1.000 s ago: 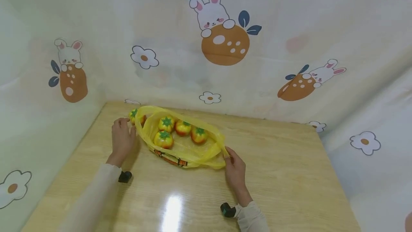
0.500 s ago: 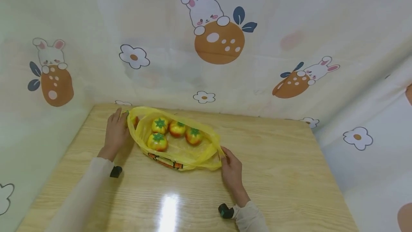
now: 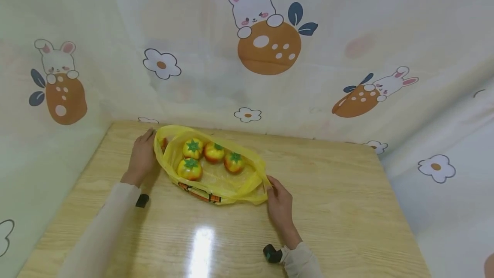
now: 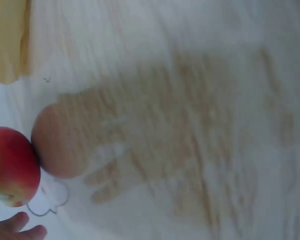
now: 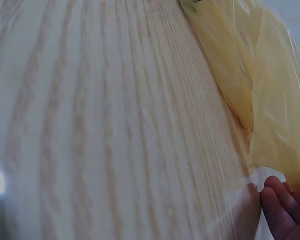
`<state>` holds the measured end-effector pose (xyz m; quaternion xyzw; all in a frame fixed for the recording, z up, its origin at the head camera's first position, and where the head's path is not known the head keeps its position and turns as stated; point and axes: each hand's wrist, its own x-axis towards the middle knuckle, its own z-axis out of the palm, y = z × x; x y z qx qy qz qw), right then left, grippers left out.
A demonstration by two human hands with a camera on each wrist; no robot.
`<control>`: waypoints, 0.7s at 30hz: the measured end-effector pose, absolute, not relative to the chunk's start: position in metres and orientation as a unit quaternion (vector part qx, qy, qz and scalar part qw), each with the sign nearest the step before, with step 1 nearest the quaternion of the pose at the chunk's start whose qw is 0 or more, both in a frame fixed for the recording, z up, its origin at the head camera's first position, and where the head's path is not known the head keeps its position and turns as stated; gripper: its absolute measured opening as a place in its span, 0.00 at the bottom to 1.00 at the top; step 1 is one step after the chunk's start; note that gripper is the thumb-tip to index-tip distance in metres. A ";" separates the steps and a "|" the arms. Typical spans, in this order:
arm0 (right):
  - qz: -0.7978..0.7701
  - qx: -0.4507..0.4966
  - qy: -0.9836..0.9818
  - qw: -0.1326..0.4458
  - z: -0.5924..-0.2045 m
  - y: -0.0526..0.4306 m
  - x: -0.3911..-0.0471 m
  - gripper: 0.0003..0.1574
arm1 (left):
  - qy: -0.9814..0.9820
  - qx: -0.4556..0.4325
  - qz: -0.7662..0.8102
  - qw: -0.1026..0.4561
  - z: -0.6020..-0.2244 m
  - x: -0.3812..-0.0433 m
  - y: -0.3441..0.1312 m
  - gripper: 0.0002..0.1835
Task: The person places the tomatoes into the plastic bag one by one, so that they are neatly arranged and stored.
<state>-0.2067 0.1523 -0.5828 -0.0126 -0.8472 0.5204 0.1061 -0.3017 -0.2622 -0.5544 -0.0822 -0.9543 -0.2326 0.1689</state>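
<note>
A yellow plastic bag (image 3: 227, 190) lies spread with its mouth open, and several red-and-yellow persimmons (image 3: 190, 169) with green leaf crowns sit inside. My right hand (image 3: 281, 205) pinches the bag's right rim between thumb and fingers, as the right wrist view also shows. Beyond the bag's left end is my left hand (image 3: 142, 155). In the left wrist view, one more persimmon (image 4: 17, 165) stands outside the bag, with the fingertips (image 4: 20, 222) spread beside it and a gap showing between. From the head, the bag's rim largely hides that persimmon.
Everything rests on a pale wooden table (image 3: 328, 209) with a bright glare spot near the front. A cloth backdrop (image 3: 200, 72) printed with rabbits and flowers stands along the back and sides. Black wrist cameras (image 3: 272, 253) hang under both forearms.
My left hand has moved forward to the persimmon left of the bag, which has become mostly hidden. My right hand keeps its hold on the rim. The head view has shifted slightly.
</note>
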 end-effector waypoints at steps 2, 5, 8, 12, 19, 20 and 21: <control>0.522 -0.016 -0.847 0.103 -0.582 0.153 -0.208 0.20 | -0.950 -0.068 -0.254 0.170 -0.557 -0.304 -0.262 0.22; 0.520 -0.021 -0.848 0.097 -0.581 0.155 -0.208 0.20 | -0.939 -0.046 -0.289 0.179 -0.561 -0.308 -0.259 0.22; 0.515 -0.028 -0.851 0.100 -0.578 0.158 -0.209 0.20 | -0.933 -0.039 -0.306 0.186 -0.562 -0.309 -0.255 0.22; 0.526 -0.038 -0.844 0.092 -0.573 0.161 -0.211 0.20 | -0.929 -0.045 -0.317 0.187 -0.558 -0.310 -0.251 0.22; 0.533 -0.023 -0.842 0.082 -0.574 0.159 -0.216 0.21 | -0.923 0.007 -0.342 0.174 -0.550 -0.299 -0.256 0.22; 0.531 -0.020 -0.843 0.083 -0.575 0.158 -0.215 0.20 | -0.922 0.022 -0.347 0.169 -0.549 -0.295 -0.258 0.23; 0.527 -0.017 -0.845 0.085 -0.576 0.158 -0.215 0.20 | -0.920 0.035 -0.355 0.163 -0.548 -0.290 -0.261 0.24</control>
